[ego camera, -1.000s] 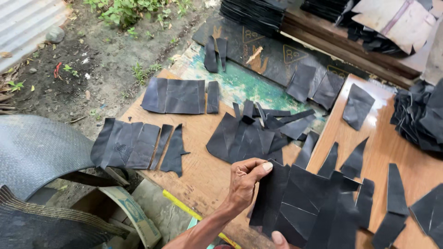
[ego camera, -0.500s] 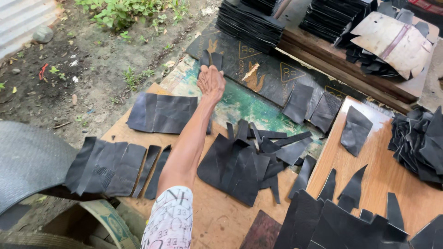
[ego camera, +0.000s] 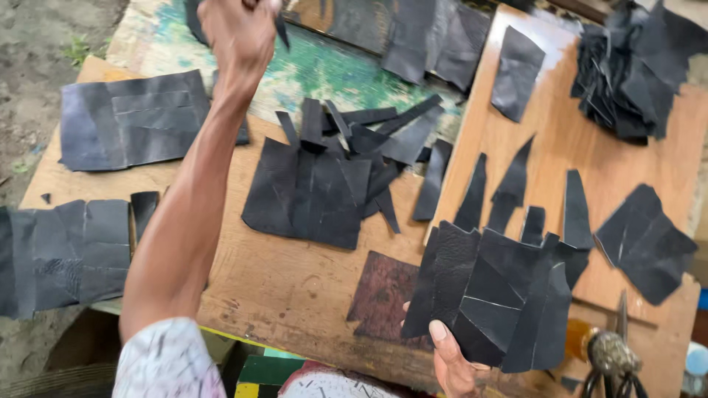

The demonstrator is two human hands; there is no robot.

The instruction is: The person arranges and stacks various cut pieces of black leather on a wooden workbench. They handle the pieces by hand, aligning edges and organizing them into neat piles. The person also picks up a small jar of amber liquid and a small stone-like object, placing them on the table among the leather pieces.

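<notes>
Head view: a fan of black leather pieces [ego camera: 494, 295] is pinched at the near right by the right hand [ego camera: 451, 361]. A dark strip [ego camera: 282, 31] is gripped far off by the left hand [ego camera: 237, 33]. Several sorted stacks [ego camera: 133, 118] are laid out; loose scraps [ego camera: 369, 133] are left unsorted.

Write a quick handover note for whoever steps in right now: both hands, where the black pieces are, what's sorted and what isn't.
Left hand: stretched to the far edge of the table, closed on a thin dark strip.
Right hand: pinching a fanned stack of black pieces at the near edge.
Done: flat bundles laid out at left.
Left: loose offcuts at centre, slivers on the board, heap at far right.
</notes>
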